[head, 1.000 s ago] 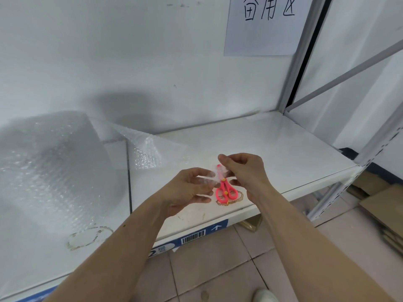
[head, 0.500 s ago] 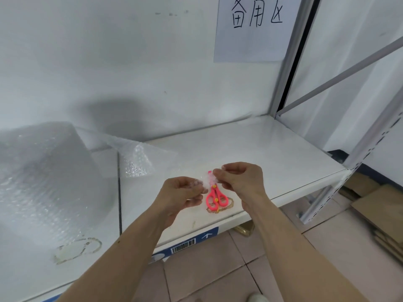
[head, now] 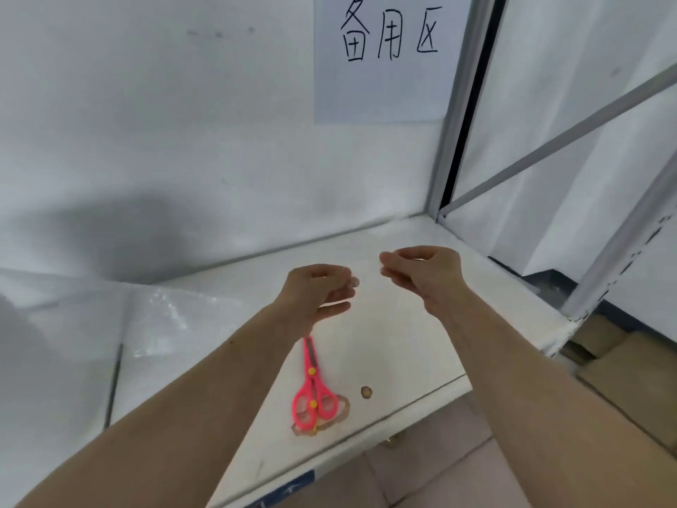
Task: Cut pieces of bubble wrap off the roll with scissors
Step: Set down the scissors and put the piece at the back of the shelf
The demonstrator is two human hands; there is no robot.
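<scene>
Seemingly both hands (head: 318, 293) (head: 425, 273) pinch nothing; scissors (head: 313, 388) lie shelved.

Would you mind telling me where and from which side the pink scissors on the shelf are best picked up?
Probably by the two finger loops. The pink scissors lie flat and closed on the white shelf, loops toward the front edge, blades pointing away under the left hand. Coming from above at the near side, thumb and a finger could slip into the loops, away from the blades. The right hand seems free for this.

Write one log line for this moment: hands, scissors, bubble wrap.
left hand: curled, contents unclear | right hand: same | scissors: closed, on shelf, ungripped | bubble wrap: left on shelf
</scene>
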